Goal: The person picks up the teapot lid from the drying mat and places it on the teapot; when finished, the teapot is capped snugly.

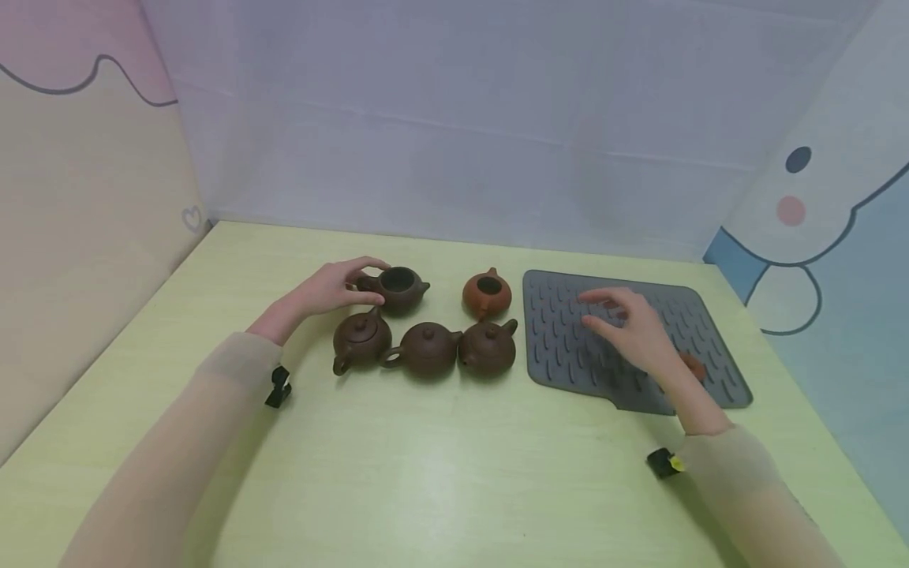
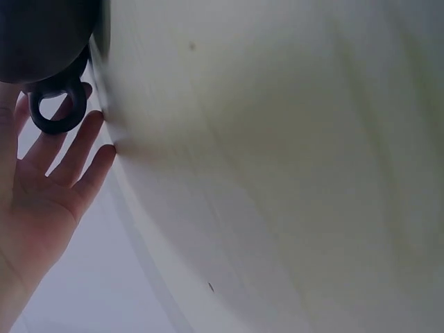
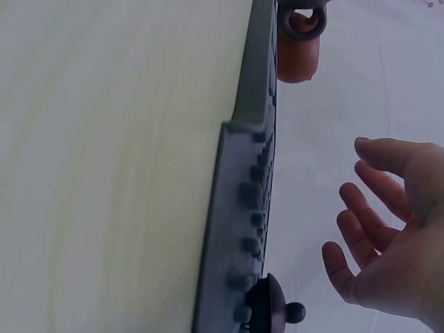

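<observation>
My left hand (image 1: 334,289) is at a dark brown lidless teapot (image 1: 402,290), its thumb at the near side and a finger at the far side of the body. In the left wrist view the teapot's ring handle (image 2: 58,105) stands in front of the fingers, the outer ones spread at the table top. My right hand (image 1: 634,327) hovers over a grey ridged mat (image 1: 561,347), fingers loosely bent and holding nothing. A small reddish lid (image 1: 693,365) with a knob lies on the mat, partly hidden behind the right wrist.
An orange-brown lidless teapot (image 1: 487,295) stands left of the mat. In front is a close row of lidded brown teapots: one at left (image 1: 360,341), one in the middle (image 1: 428,352), one at right (image 1: 488,352). A pale cloth wall (image 1: 469,118) rises behind the table.
</observation>
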Available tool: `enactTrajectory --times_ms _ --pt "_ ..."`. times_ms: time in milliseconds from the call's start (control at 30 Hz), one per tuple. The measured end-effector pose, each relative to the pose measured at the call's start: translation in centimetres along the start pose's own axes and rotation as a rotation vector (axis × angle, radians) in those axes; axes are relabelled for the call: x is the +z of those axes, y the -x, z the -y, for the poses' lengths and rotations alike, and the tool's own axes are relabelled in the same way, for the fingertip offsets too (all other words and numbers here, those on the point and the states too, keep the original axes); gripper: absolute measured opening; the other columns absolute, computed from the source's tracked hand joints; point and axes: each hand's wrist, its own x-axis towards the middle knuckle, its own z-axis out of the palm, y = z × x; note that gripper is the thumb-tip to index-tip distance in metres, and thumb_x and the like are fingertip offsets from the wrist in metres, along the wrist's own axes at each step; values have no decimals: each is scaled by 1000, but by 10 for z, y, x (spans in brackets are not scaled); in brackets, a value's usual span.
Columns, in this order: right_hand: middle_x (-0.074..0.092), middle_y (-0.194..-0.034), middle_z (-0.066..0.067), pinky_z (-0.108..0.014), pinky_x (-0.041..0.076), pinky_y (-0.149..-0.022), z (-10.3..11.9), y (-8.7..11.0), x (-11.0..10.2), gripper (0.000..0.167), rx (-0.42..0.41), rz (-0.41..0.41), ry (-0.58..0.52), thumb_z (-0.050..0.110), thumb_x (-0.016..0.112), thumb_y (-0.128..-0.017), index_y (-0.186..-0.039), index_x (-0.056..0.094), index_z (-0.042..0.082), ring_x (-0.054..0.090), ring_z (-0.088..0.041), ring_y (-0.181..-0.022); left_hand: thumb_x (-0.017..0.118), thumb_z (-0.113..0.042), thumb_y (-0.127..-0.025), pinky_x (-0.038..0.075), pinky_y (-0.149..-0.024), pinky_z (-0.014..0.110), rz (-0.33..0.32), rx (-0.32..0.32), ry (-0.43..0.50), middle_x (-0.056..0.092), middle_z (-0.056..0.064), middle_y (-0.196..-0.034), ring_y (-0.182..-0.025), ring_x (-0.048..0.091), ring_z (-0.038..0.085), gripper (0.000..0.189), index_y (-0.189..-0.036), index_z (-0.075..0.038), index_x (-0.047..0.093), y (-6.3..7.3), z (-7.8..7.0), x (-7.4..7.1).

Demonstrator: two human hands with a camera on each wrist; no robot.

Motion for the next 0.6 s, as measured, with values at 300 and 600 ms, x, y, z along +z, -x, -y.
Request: enactTrajectory --times_ms 300,600 --pt "57 -133 -22 -62 41 -99 -22 4 -22 38 77 -62 60 20 64 -97 -132 59 5 51 -41 -119 74 -39 -88 49 -98 52 5 -29 31 67 11 -129 -116 64 36 60 -141 -30 48 -1 0 -2" --pt "52 -141 -24 -65 36 -104 -47 6 -39 47 151 -42 87 23 62 -98 -141 52 7 45 -44 -129 74 -40 -87 46 -102 55 22 -28 26 65 14 -132 -122 61 37 62 -142 -30 47 -2 -1 -3"
